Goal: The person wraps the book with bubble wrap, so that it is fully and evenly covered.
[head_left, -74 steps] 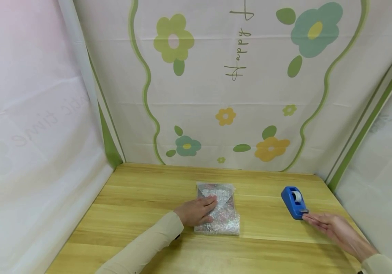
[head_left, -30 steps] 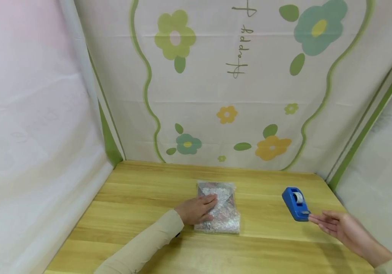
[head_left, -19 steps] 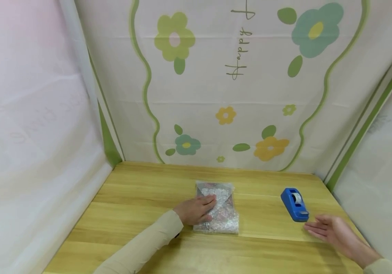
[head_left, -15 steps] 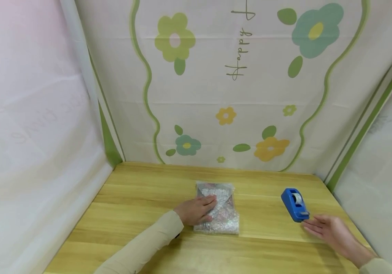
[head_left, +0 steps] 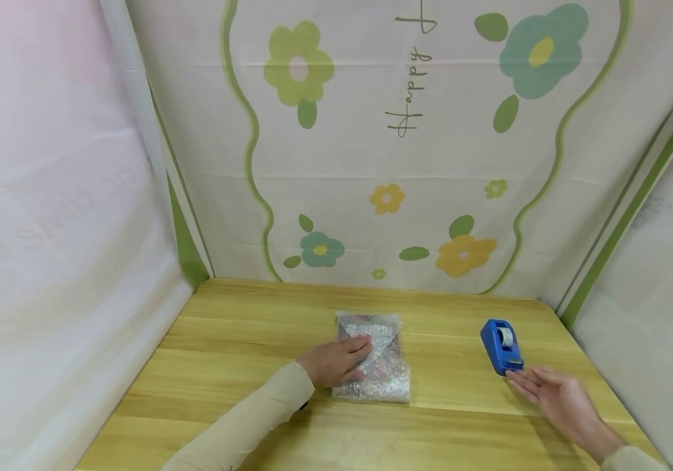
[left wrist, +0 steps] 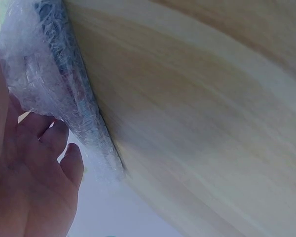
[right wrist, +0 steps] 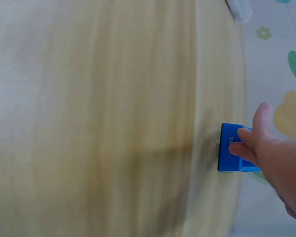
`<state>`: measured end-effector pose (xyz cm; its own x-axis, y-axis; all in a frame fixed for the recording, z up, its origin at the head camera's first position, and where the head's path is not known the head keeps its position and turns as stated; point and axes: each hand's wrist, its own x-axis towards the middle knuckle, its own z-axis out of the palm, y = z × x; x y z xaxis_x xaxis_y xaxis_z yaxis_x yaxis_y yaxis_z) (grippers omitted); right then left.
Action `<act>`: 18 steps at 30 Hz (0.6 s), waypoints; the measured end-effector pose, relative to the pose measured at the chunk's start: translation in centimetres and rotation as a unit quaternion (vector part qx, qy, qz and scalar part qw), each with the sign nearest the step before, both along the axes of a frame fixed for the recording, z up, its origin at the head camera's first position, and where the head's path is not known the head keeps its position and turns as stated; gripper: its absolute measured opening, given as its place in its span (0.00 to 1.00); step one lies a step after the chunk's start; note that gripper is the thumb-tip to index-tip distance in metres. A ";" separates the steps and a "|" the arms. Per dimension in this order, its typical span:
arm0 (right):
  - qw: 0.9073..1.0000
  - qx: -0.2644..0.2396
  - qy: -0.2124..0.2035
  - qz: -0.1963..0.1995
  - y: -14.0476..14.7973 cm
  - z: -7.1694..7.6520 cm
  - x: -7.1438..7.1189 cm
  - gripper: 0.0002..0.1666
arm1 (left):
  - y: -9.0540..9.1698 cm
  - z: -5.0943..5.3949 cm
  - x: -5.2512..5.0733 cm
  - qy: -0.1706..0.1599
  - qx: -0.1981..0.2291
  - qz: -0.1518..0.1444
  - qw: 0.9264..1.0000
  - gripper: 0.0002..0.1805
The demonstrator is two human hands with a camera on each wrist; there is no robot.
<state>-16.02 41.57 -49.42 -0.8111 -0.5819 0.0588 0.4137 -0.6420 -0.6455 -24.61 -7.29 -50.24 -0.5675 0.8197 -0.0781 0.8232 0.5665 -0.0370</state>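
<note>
A flat bundle in bubble wrap [head_left: 380,376] lies mid-table, its upper part folded to a point. My left hand [head_left: 335,363] rests on its left side with fingers extended. From close by, the left wrist view shows the wrapped edge [left wrist: 76,84] beside that hand [left wrist: 34,168]. On the right stands a blue tape dispenser [head_left: 498,350] with a white roll of tape [head_left: 506,337]. My right hand [head_left: 560,399] is at its near end, fingers fairly straight. In the right wrist view, two fingertips lie against the blue front [right wrist: 228,148] and the thumb stands away from it. Any tape strip is too small to see.
The wooden table [head_left: 242,340] carries the bundle and the dispenser. A printed flower cloth [head_left: 348,157] hangs behind its back edge. Pale cloths close in the left side [head_left: 65,229] and the right side [head_left: 660,294].
The right hand, which came away from the dispenser at about 0.6 s ago, is back against its front. The dispenser has shifted slightly away and left. Left hand and bundle have stayed put.
</note>
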 end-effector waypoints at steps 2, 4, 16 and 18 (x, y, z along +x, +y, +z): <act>1.000 0.012 0.026 0.004 -0.1 -0.2 0.1 0.37 | 0.0 -0.1 0.0 0.001 0.001 -0.001 1.000 0.37; 0.999 0.003 0.039 0.009 -0.2 -0.5 0.1 0.38 | 0.1 -0.1 0.0 0.003 0.001 -0.001 1.000 0.37; 0.999 -0.005 0.006 -0.040 0.0 -1.0 0.5 0.40 | 0.0 0.1 0.0 -0.012 -0.004 0.004 1.000 0.37; 0.998 0.034 -0.002 -0.058 0.4 -0.6 0.4 0.41 | 0.0 0.1 0.0 -0.010 -0.003 0.002 1.000 0.37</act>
